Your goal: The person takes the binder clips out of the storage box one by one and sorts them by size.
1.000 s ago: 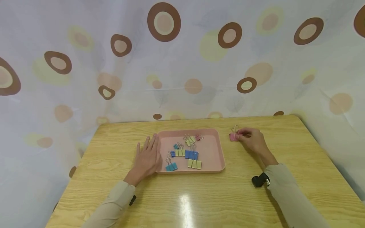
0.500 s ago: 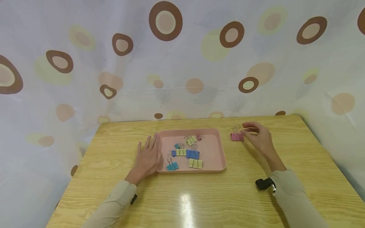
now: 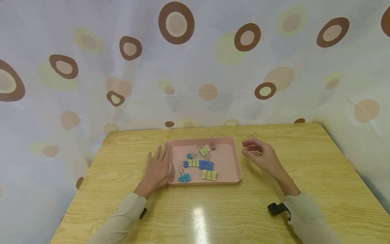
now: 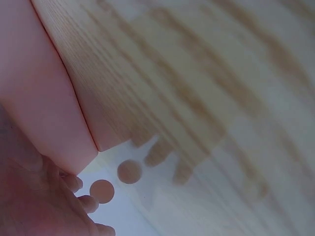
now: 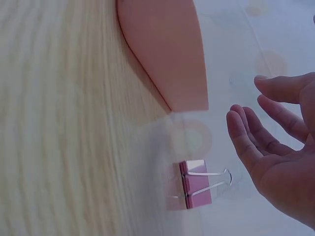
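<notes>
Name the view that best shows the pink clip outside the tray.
The right wrist view: the pink clip is unobstructed, body and wire handle visible. The head view shows only the handle's tip, the rest hidden; the left wrist view shows none.

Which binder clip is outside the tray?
The pink binder clip on the table, mostly hidden by the right hand in the head view; every other visible clip, including the second pink one, lies in the tray.
</notes>
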A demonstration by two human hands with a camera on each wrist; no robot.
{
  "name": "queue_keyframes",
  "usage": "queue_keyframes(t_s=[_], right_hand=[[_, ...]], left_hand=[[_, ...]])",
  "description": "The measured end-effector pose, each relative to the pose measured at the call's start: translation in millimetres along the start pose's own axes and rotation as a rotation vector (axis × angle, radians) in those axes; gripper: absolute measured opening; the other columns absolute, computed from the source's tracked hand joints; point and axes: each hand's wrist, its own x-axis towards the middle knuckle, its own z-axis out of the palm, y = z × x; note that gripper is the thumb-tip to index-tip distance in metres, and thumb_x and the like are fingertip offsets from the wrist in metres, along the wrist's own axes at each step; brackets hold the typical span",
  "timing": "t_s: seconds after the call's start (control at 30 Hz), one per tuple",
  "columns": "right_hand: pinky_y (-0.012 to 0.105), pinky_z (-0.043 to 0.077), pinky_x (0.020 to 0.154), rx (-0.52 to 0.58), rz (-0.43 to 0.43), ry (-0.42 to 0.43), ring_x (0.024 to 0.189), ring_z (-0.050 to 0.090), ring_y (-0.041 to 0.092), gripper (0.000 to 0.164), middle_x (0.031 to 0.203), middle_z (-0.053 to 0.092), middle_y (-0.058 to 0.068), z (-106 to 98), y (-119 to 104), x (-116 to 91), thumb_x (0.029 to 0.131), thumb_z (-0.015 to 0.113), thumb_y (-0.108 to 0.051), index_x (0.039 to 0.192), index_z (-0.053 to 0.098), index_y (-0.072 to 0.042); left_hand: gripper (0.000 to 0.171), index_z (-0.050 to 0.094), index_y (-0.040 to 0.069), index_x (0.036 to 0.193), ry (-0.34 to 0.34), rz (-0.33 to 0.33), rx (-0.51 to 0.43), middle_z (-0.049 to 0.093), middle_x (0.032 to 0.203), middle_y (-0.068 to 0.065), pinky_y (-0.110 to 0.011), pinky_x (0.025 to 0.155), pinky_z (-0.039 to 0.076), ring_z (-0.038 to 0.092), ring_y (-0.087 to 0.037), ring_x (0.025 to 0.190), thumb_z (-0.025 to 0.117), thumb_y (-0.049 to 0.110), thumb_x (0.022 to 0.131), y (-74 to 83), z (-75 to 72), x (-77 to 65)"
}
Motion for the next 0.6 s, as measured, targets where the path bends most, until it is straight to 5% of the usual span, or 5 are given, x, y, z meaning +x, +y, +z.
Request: queue_keyframes(t_s=[0.37, 0.6], right_hand=[[0.024, 0.057, 0.088, 0.054, 0.017, -0.069, 0.108, 0.067, 0.036, 0.028, 0.121, 0.063, 0.030, 32.4, -17.4, -6.2, 0.097, 0.069, -0.001, 0.124, 0.064, 0.006], [0.035, 0.058, 0.090, 0.062, -0.019, -0.094, 0.105, 0.069, 0.039, 0.027, 0.117, 0.065, 0.029, 61.4, -19.6, -4.5, 0.093, 0.071, 0.005, 0.119, 0.065, 0.004]], left_hand=[[0.060, 0.017, 0.000, 0.163, 0.033, 0.012, -0.013, 0.018, 0.170, -0.015, -0.067, 0.119, 0.014, 0.018, -0.040, 0.154, 0.029, 0.025, 0.110, 0.9, 3.3, -0.1], [0.061, 0.012, 0.003, 0.164, 0.013, 0.001, 0.004, 0.014, 0.171, -0.013, -0.066, 0.120, 0.013, 0.015, -0.038, 0.155, 0.029, 0.026, 0.111, 0.6, 2.0, -0.2]])
